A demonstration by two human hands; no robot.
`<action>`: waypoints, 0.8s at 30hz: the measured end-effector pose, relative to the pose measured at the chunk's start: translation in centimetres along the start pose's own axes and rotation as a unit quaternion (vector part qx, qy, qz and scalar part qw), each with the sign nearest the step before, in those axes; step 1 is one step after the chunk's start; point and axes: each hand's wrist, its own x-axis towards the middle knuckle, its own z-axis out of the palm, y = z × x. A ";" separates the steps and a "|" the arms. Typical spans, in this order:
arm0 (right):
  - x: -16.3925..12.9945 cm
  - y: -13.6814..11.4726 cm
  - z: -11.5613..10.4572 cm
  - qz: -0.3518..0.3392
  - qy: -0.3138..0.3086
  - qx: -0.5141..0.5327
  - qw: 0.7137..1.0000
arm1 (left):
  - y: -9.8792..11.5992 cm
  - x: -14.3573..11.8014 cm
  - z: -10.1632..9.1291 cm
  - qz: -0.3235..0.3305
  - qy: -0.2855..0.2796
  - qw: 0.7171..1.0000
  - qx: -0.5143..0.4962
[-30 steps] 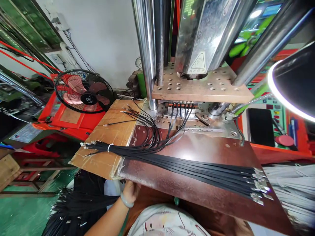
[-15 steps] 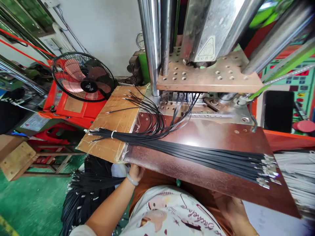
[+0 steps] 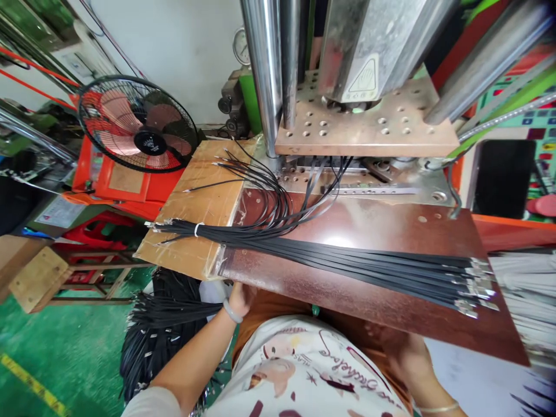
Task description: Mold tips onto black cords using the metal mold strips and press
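Left hand (image 3: pixel 240 298): at the near edge of the table (image 3: pixel 391 301), just below the corner where the cardboard sheet (image 3: pixel 200 202) meets the brown top. A pale bangle (image 3: pixel 231 313) circles the wrist. The fingers run under the edge and are hidden; whether they are together or apart cannot be told.

Right hand (image 3: pixel 408 362): below the near edge of the table, further right, a thin bracelet (image 3: pixel 438 408) at the wrist. Fingers tucked beneath the table and blurred; their state cannot be told.

Cable bundle (image 3: pixel 347 266): black flat cables lying side by side along the table, from the cardboard sheet on the left to the right end, where metal connectors (image 3: pixel 475 286) are fanned out. A white tie (image 3: pixel 197 229) binds the left end. Not touched by either hand.

Loose cables (image 3: pixel 278 202): thin black leads looping from the bundle; several run up under the press plate (image 3: pixel 369 130), others lie spread on the cardboard.

Press: drilled plate on polished steel columns (image 3: pixel 260 69), a hand-warning label (image 3: pixel 362 78) on the ram above.

Surroundings: a black-caged fan (image 3: pixel 136 124) on orange equipment at left; a heap of black cables (image 3: pixel 160 336) beside the left forearm, below the table; white cables (image 3: pixel 527 301) at the right edge.
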 end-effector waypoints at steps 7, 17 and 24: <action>-0.8 -13.3 -0.4 -0.493 -0.194 -0.389 0.754 | 9.8 -4.5 3.3 0.235 -0.469 0.700 0.485; 19.5 -24.6 2.7 -0.484 -0.059 -0.697 0.525 | 13.7 2.3 17.2 0.389 -0.309 0.436 0.750; 14.8 -24.4 -1.4 -0.490 -0.064 -0.654 0.573 | 14.3 2.4 19.8 0.305 -0.285 0.432 0.799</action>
